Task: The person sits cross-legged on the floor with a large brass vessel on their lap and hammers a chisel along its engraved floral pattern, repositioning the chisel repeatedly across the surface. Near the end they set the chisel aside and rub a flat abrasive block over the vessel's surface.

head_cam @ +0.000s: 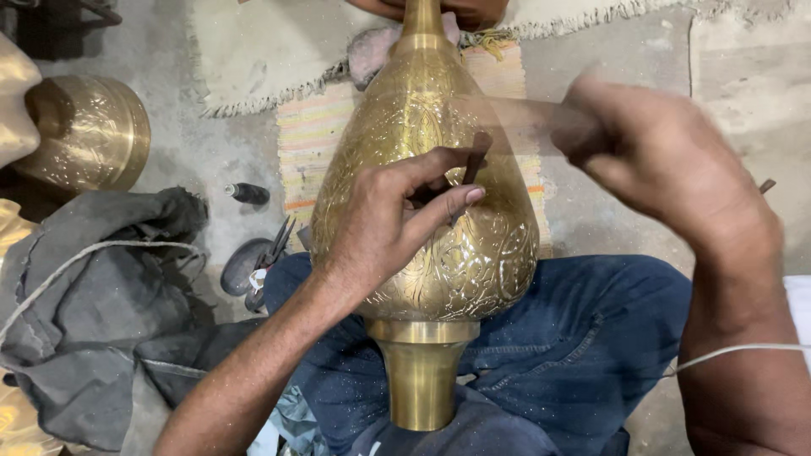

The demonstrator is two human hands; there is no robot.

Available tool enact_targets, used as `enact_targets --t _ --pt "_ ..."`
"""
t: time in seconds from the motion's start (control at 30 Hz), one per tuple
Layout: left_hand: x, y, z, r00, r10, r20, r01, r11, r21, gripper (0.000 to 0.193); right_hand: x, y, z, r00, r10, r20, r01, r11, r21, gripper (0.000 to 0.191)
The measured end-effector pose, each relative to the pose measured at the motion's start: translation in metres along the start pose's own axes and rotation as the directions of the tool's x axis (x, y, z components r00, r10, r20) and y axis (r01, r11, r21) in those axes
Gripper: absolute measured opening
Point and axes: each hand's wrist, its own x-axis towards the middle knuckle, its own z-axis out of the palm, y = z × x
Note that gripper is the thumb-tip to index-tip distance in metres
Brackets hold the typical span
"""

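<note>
From the head camera, a large engraved brass vase [427, 211] lies across the person's blue-jeaned lap [583, 338], its long axis running near to far, base toward the body and neck pointing away. The left hand [384, 224] rests on the vase's belly, its grip pinched narrow around a small dark chisel [473, 165] whose tip meets the brass. The right hand [667, 165] hangs up and to the right, clear of the vase, its grip closed on a blurred handle, probably a hammer's; the chisel lies left of it. The left hand is nearer the vase. Another brass vessel [89, 131] sits far left on the floor, beside grey cloth [110, 295].
</note>
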Motion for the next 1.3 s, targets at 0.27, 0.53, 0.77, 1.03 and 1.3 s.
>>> enact_targets --t 0.27,0.53,0.77,1.03,1.3 --pt "0.000 0.006 -0.002 0.989 -0.136 0.061 0.130 0.988 0.087 0.031 0.003 -0.002 0.005 0.995 0.088 -0.048 -0.093 0.988 -0.124 0.021" --pt "0.000 0.006 0.000 0.999 -0.040 0.020 0.040 0.999 -0.023 0.039 -0.008 0.008 0.008 0.999 0.034 -0.028 -0.038 0.987 -0.154 0.021" --pt "-0.003 0.000 0.002 0.989 0.144 -0.046 -0.141 0.988 0.058 0.034 -0.008 0.008 0.011 0.994 0.092 -0.061 -0.100 0.985 -0.138 0.021" --pt "-0.002 0.004 -0.001 1.000 0.020 0.003 -0.020 1.000 -0.005 0.039 -0.010 -0.009 0.006 0.993 0.042 -0.114 -0.067 0.972 -0.226 0.027" --pt "-0.002 0.003 0.000 0.999 0.025 0.029 -0.025 1.000 -0.008 0.037 -0.018 0.010 0.006 0.986 -0.005 -0.167 -0.023 0.986 -0.165 0.028"
